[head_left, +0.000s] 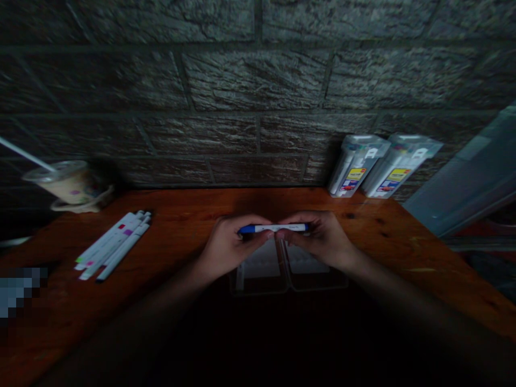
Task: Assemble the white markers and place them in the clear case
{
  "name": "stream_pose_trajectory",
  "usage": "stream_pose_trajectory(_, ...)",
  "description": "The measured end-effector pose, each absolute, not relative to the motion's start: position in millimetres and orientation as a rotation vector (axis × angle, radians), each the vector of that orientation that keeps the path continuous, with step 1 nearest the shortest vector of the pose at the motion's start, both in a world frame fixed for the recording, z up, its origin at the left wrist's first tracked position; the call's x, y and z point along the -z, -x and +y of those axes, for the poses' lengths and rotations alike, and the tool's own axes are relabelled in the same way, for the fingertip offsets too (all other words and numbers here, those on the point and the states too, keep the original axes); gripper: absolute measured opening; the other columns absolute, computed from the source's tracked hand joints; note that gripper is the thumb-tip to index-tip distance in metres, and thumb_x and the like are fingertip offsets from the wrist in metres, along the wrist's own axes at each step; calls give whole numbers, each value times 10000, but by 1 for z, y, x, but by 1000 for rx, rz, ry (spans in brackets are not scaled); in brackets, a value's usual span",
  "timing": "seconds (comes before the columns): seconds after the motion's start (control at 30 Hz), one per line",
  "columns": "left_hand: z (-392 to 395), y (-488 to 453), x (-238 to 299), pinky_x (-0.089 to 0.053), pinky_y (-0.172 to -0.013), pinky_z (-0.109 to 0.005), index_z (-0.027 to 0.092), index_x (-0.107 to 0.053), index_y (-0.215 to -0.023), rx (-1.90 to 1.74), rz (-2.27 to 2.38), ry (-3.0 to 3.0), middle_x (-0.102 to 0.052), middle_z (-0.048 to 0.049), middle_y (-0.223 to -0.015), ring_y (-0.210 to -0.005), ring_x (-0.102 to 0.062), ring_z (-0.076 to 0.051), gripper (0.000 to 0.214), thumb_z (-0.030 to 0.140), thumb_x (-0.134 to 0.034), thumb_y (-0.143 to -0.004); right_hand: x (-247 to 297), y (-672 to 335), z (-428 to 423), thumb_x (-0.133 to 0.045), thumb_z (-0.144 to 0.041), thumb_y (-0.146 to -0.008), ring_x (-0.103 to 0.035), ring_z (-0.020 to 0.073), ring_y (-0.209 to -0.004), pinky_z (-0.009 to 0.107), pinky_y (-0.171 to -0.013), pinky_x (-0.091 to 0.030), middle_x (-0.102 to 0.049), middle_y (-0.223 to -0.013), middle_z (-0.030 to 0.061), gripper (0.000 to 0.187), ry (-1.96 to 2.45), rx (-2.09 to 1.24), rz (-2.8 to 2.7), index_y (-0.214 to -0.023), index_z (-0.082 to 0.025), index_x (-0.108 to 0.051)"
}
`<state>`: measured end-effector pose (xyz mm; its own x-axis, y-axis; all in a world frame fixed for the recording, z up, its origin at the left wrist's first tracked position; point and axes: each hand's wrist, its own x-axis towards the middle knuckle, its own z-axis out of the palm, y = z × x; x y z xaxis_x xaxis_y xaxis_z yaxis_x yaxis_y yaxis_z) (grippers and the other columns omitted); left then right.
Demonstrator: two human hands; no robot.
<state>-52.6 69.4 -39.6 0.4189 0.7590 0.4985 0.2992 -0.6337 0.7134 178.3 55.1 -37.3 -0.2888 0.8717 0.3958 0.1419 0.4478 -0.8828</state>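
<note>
A white marker with a blue cap and a blue end lies level between my two hands. My left hand pinches it near the capped end, thumb below and fingers above. On the other side my right hand grips it in the same way, with the thumbs almost meeting at the middle. Below the hands an open clear plastic case lies on the table, its two halves spread and pale inside; the hands hide its far part.
Several white markers lie in a bundle at the left. Behind them a cup with a straw stands in a carton holder. Two clear marker cases stand upright at the back right of the wooden table, by the brick wall.
</note>
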Motion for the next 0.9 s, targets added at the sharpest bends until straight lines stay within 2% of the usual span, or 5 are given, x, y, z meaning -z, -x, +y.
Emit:
stream_pose_trajectory(0.27,73,53,41,-581,-724,-243,202,-798,-1039,-1211,961,-2028,-825,-51,-968,-825,-761,-168,179,310,-775,-898,37,-181,60,-877,-313,-807,-630,108,-544,246,-528,-514,-774,-744,-2,151,922,-1014,-1592,-916,-226,-821)
stream_pose_trajectory(0.4,73,52,38,-530,-581,-208,176,-787,-1049,-1230,942,-1967,-819,-54,-922,-689,-717,-132,186,269,-763,-890,36,-184,63,-900,-314,-777,-623,97,-516,229,-501,-508,-759,-702,-1,191,940,-1052,-1526,-912,-204,-822)
stream_pose_trajectory(0.57,72,50,33,-435,-452,-180,150,-765,-1074,-1216,904,-1860,-773,-23,-739,-498,-597,-82,201,259,-732,-908,37,-187,68,-922,-319,-751,-630,96,-504,218,-488,-509,-746,-663,-4,234,950,-1109,-1440,-929,-204,-822)
stream_pose_trajectory(0.9,75,54,34,-470,-537,-246,119,-762,-1171,-1175,747,-1515,-809,-100,-894,-556,-615,-108,327,344,-671,-952,34,-190,70,-899,-334,-786,-669,97,-550,207,-513,-530,-783,-744,16,225,911,-1284,-1289,-948,-201,-818)
